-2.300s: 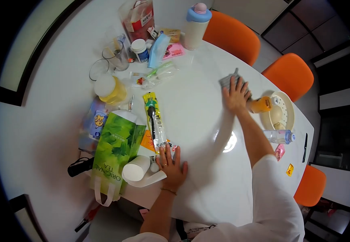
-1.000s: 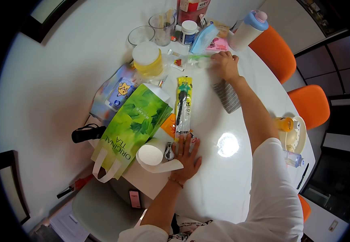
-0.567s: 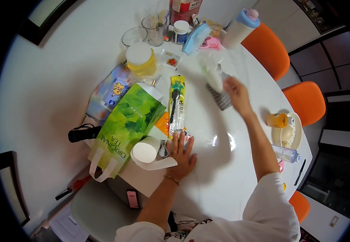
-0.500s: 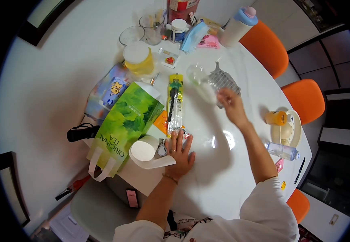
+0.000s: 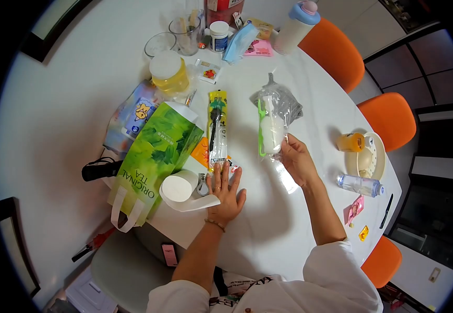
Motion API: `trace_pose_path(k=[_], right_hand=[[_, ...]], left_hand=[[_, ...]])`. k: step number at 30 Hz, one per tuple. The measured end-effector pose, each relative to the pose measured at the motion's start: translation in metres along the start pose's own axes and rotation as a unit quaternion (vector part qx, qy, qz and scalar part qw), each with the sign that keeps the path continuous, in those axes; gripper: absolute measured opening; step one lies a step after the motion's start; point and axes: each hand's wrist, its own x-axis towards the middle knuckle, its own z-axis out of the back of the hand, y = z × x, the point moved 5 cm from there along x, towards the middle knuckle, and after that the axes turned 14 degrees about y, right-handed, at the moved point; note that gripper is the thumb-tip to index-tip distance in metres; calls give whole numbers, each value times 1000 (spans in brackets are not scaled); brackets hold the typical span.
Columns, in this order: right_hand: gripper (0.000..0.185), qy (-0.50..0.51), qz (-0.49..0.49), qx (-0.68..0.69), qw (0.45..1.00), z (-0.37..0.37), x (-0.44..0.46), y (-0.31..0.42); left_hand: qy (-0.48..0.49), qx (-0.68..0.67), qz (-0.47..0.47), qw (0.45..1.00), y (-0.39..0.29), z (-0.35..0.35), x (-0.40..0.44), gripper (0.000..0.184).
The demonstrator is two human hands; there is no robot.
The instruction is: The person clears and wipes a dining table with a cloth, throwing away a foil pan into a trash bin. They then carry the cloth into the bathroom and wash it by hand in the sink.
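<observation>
My right hand (image 5: 298,156) pinches the lower edge of a clear plastic packet (image 5: 273,125). A white, rounded item and a bright green strip show inside it; I cannot tell their kind. Behind the packet lies a crumpled grey plastic bag (image 5: 292,104). With fingers spread, my left hand (image 5: 225,195) lies flat on the table, its fingertips at the lower end of a long yellow and clear packet (image 5: 218,125) with a black utensil inside. A nail clipper (image 5: 202,185) and a white paper roll (image 5: 178,187) sit just left of that hand.
A green tea bag (image 5: 156,151), a black umbrella (image 5: 101,169) and a jar of yellow liquid (image 5: 170,75) stand along the left. Glasses (image 5: 185,37), a pill bottle (image 5: 218,37) and a tall bottle (image 5: 296,28) line the back. At right are a cream basket (image 5: 378,164), a water bottle (image 5: 361,185) and a knife (image 5: 386,211).
The packet in my right hand has come to a steadier, more upright pose, its green and white contents now clearer. My left hand stays flat on the table. The view has shifted slightly.
</observation>
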Motion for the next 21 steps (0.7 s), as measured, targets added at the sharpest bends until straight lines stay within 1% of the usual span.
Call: trace_pose_path(k=[2,5,7,9,12,13,15,16,17,19,21], right_hand=[[25,19,18,50,998,-7,-8,-2],[27,8,19,91,996,-18,-24,-3],[30,21,24,100,994,-29,-35,-5],[31,-7,50,114,992,-56,-49,6],[38,-36,127,74,989,-95,-85,14],[38,-52,150,49,986,-108,-101,17],[37,-83,187,-9,979,-136,-127,26],[37,-86,188,-11,978,-145,-126,29],[31,-30,257,2,966,-157,-123,38],[22,86,388,26,917,-180,-121,53],[19,144,448,36,881,-197,-126,66]], left_hand=[[3,0,0,1000,0,0,0,61],[5,8,0,1000,0,0,0,62],[3,15,1,1000,-1,0,-1,64],[15,17,11,1000,-1,2,-1,61],[12,-1,19,1000,1,-4,0,61],[-12,-13,4,1000,1,2,-2,61],[-27,6,-6,1000,-1,5,-3,62],[-49,55,-4,997,4,-13,-1,62],[-49,53,-8,997,2,-10,-2,62],[-2,35,11,999,-1,-2,-1,62],[-6,6,2,1000,-1,-3,-1,63]])
